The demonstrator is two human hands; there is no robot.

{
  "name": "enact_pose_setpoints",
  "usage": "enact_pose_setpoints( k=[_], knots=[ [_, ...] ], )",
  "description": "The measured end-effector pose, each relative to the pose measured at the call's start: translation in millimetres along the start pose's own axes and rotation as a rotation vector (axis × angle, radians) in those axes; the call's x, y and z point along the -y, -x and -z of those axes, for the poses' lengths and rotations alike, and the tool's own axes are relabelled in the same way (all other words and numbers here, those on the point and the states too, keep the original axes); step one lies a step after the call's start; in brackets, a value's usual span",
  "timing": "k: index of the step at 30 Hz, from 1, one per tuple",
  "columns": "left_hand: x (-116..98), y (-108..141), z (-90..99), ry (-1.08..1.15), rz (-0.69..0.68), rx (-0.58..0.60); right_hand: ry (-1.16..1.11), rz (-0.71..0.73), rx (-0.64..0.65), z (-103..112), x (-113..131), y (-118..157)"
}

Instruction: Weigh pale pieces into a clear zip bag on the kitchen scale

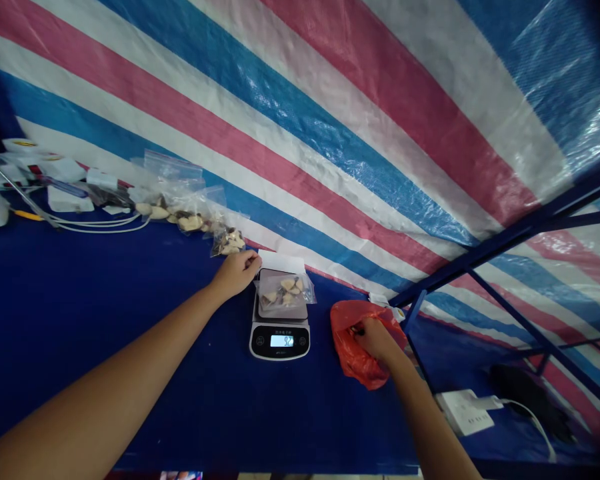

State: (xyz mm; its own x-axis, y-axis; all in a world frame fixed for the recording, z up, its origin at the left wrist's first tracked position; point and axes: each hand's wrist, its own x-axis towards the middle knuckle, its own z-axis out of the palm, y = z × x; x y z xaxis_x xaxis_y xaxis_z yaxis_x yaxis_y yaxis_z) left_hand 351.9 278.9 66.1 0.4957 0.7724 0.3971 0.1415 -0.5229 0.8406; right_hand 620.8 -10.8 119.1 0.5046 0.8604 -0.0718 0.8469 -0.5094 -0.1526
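Observation:
A small zip bag (pixel 300 288) with several pale, dried-looking slices lies on the plate of a digital kitchen scale (pixel 280 341). The lit display appears to read about 9.2. At the scale's upper left corner is my left hand (pixel 239 272), its fingers curled closed beside a white sheet (pixel 283 262); whether anything is in them is hidden. My right hand (pixel 373 339) reaches into a crumpled red plastic bag (pixel 353 360) to the right of the scale. The bag hides most of its fingers, and its contents are not visible.
Several filled zip bags (pixel 190 221) lie along the back left, beside cables (pixel 97 223) and white boxes (pixel 70 199). Striped sheeting (pixel 280 147) slopes up behind the blue table (pixel 195 407). On the right are a blue metal frame (pixel 505 240) and a white power strip (pixel 465 412).

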Motion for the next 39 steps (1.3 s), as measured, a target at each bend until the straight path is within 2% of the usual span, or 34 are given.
enact_pose_setpoints(
  k=[8, 13, 20, 23, 27, 29, 31, 34, 37, 39],
  knots=[
    [2.9, -0.1, -1.5, -0.008, -0.006, 0.009, -0.04, 0.015, -0.061, -3.9, -8.8, -2.6],
    [1.6, 0.1, -1.3, -0.005, -0.001, 0.009, -0.137, -0.052, -0.121, 3.6, -15.2, -0.5],
    [1.8, -0.3, -1.3, -0.009, 0.005, 0.014, -0.324, -0.14, -0.172, 3.7, -7.4, 3.0],
    [2.4, -0.7, -1.6, 0.008, 0.012, 0.001, -0.439, -0.098, -0.14, 13.9, -1.6, 18.6],
    [2.2, -0.9, -1.1, 0.034, 0.027, -0.01, -0.732, -0.054, 0.008, 39.2, 18.4, 51.6],
    [1.5, -1.1, -0.7, 0.039, 0.038, -0.01, -0.848, -0.093, -0.018, 48.3, 34.8, 58.2],
    [0.8, -1.3, -0.5, 0.043, 0.047, -0.009, -0.899, -0.113, -0.101, 49.9, 51.4, 49.3],
    [0.9, -2.1, -0.7, 0.054, 0.062, -0.002, -0.952, -0.074, -0.233, 37.0, 68.9, 8.8],
    [3.4, -3.3, -1.3, 0.068, 0.094, -0.002, -1.122, -0.01, -0.227, 12.3, 76.9, -39.5],
    [6.1, -4.1, -2.0, 0.073, 0.107, -0.008, -1.209, 0.002, -0.201, -3.2, 80.4, -61.5]
  ],
)
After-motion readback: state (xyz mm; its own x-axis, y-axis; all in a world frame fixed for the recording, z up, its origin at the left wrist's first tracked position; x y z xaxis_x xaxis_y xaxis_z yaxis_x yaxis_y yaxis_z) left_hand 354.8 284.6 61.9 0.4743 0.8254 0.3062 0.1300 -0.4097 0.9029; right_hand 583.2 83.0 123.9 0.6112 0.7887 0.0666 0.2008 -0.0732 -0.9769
